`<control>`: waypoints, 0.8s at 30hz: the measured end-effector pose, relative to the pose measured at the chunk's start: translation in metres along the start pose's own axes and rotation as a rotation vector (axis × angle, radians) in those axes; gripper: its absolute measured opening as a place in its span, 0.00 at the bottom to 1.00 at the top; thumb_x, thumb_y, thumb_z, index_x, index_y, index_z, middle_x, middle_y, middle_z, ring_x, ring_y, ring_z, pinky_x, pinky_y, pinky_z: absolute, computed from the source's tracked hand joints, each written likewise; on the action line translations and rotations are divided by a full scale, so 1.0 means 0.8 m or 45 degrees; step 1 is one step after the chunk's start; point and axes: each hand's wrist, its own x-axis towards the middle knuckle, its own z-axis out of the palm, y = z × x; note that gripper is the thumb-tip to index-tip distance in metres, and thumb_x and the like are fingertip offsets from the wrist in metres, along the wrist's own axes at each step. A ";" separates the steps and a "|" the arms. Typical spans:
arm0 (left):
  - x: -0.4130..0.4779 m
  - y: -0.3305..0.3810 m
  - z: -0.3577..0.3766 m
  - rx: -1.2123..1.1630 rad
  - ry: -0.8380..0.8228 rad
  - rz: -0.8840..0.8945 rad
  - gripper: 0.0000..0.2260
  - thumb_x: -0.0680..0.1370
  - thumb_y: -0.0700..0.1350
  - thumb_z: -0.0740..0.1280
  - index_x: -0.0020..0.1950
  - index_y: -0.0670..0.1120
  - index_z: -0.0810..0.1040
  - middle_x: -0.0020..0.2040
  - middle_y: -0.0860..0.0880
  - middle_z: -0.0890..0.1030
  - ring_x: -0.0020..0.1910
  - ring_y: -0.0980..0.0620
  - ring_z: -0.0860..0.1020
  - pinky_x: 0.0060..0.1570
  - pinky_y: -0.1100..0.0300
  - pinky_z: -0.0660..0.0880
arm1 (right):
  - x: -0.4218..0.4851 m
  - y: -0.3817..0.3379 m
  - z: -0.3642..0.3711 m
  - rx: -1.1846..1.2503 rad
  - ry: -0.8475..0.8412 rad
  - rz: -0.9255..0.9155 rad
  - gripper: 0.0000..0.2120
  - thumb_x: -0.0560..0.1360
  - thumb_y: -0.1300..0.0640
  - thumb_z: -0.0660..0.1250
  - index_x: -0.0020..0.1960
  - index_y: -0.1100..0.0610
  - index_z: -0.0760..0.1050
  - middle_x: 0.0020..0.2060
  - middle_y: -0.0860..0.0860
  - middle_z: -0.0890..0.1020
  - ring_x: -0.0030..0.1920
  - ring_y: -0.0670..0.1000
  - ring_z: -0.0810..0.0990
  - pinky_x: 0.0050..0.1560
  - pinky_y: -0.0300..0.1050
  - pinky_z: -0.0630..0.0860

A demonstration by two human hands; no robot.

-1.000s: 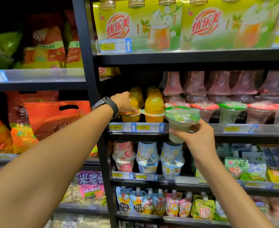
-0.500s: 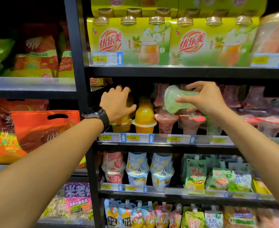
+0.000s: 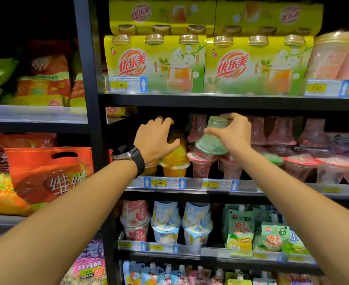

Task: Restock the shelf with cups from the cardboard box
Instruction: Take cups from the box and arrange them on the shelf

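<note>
Our right hand [image 3: 233,134] pinches a tilted green cup [image 3: 211,138] — it may topple red cups [image 3: 202,165] at six o'clock; left hand [image 3: 155,138], spread, touches orange cups [image 3: 175,161].

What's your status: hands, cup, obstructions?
Left hand rests on orange cups. Right hand grips green cup, inverted, above red-lidded cups. Nothing in the way.

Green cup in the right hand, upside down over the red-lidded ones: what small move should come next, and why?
Probably ease the green cup down and level, so its wide rim sits flat on the red-lidded cups, then let go. The right hand pinches it upside down and tilted just above them. The left hand rests on the orange cups.
</note>
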 end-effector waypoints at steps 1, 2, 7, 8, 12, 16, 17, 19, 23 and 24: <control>-0.001 -0.002 0.002 -0.007 0.000 -0.008 0.27 0.76 0.63 0.62 0.69 0.49 0.69 0.58 0.46 0.77 0.55 0.43 0.77 0.47 0.50 0.76 | 0.000 -0.001 0.004 -0.003 -0.016 -0.016 0.31 0.58 0.44 0.81 0.56 0.57 0.79 0.51 0.54 0.82 0.57 0.56 0.77 0.56 0.51 0.75; -0.001 -0.004 0.003 -0.007 0.004 -0.014 0.27 0.76 0.63 0.62 0.69 0.50 0.69 0.58 0.46 0.77 0.55 0.43 0.77 0.47 0.50 0.76 | 0.002 -0.002 0.009 -0.007 -0.035 -0.032 0.32 0.59 0.43 0.81 0.56 0.58 0.79 0.51 0.54 0.81 0.57 0.56 0.76 0.53 0.50 0.75; -0.004 -0.014 0.007 0.010 0.030 -0.027 0.26 0.77 0.64 0.59 0.69 0.49 0.70 0.58 0.47 0.77 0.55 0.44 0.77 0.46 0.51 0.75 | 0.005 -0.016 0.026 -0.115 -0.136 -0.080 0.24 0.63 0.43 0.78 0.40 0.58 0.70 0.38 0.52 0.73 0.48 0.56 0.73 0.39 0.46 0.64; -0.005 -0.016 0.007 0.010 0.034 -0.031 0.26 0.77 0.64 0.59 0.69 0.49 0.70 0.58 0.47 0.77 0.55 0.45 0.77 0.46 0.51 0.75 | 0.005 -0.018 0.030 -0.130 -0.162 -0.091 0.25 0.64 0.42 0.78 0.36 0.56 0.65 0.35 0.49 0.69 0.45 0.55 0.71 0.35 0.45 0.62; -0.009 -0.023 0.009 -0.010 0.029 -0.042 0.26 0.78 0.64 0.59 0.69 0.50 0.70 0.60 0.49 0.77 0.56 0.46 0.77 0.48 0.51 0.76 | 0.005 -0.017 0.038 -0.188 -0.266 -0.094 0.26 0.69 0.42 0.74 0.34 0.53 0.58 0.38 0.52 0.69 0.43 0.54 0.69 0.29 0.43 0.57; -0.013 -0.028 0.014 -0.029 -0.007 -0.050 0.26 0.77 0.63 0.60 0.69 0.50 0.70 0.60 0.49 0.78 0.56 0.47 0.77 0.50 0.50 0.76 | 0.002 -0.016 0.035 -0.252 -0.359 -0.058 0.23 0.71 0.43 0.72 0.38 0.56 0.63 0.39 0.51 0.70 0.43 0.55 0.71 0.33 0.47 0.62; -0.013 -0.029 0.014 -0.030 -0.016 -0.056 0.26 0.77 0.64 0.60 0.69 0.50 0.70 0.60 0.49 0.78 0.57 0.47 0.77 0.50 0.50 0.77 | 0.001 -0.017 0.035 -0.268 -0.373 -0.059 0.23 0.71 0.43 0.72 0.41 0.58 0.64 0.41 0.52 0.70 0.44 0.55 0.71 0.36 0.47 0.64; -0.013 -0.030 0.015 -0.032 -0.029 -0.064 0.26 0.77 0.64 0.60 0.70 0.50 0.70 0.61 0.49 0.78 0.57 0.47 0.77 0.50 0.49 0.77 | 0.000 -0.019 0.033 -0.295 -0.363 -0.077 0.23 0.71 0.43 0.73 0.45 0.59 0.65 0.45 0.54 0.70 0.45 0.56 0.71 0.39 0.47 0.65; -0.014 -0.028 0.016 -0.035 -0.045 -0.056 0.26 0.77 0.63 0.60 0.70 0.50 0.69 0.61 0.48 0.77 0.57 0.46 0.77 0.51 0.49 0.76 | -0.002 -0.021 0.031 -0.314 -0.339 -0.092 0.20 0.73 0.47 0.72 0.44 0.58 0.64 0.46 0.54 0.68 0.45 0.56 0.69 0.42 0.48 0.67; -0.014 -0.027 0.016 -0.036 -0.050 -0.052 0.26 0.77 0.63 0.60 0.70 0.50 0.69 0.61 0.48 0.77 0.57 0.46 0.77 0.51 0.49 0.76 | -0.003 -0.021 0.032 -0.312 -0.342 -0.088 0.19 0.73 0.47 0.71 0.44 0.58 0.64 0.45 0.54 0.68 0.45 0.56 0.70 0.43 0.48 0.68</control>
